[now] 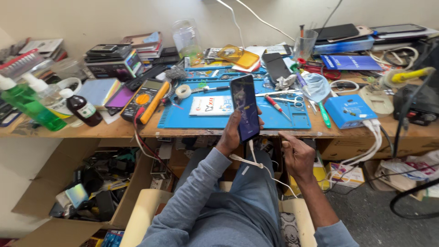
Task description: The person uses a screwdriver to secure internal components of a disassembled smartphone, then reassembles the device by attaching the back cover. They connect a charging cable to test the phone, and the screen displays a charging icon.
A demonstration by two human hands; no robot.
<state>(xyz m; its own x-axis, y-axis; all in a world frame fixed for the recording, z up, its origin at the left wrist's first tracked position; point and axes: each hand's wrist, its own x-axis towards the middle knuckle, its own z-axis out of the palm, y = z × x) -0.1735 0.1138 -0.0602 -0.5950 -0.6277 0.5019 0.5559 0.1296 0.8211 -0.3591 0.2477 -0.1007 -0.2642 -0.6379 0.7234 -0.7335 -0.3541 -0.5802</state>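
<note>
Phone (244, 108) stands grasped in the left hand (231, 137) before the mat (183, 120), cable (256, 162) plugged below; right hand (297, 155) rests beside it, loosely closed, holding nothing visible.

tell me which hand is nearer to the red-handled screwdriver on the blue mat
Left. The left hand holds the phone upright just left of the red-handled screwdriver. The right hand sits lower, below the bench edge, farther from it.

A single head-worn camera looks steeply down and forward from above the seated person's lap, close over the grey-sleeved arms. It faces the cluttered wooden workbench (114, 130) and the pale wall behind it, taking in the floor at both sides.
</note>
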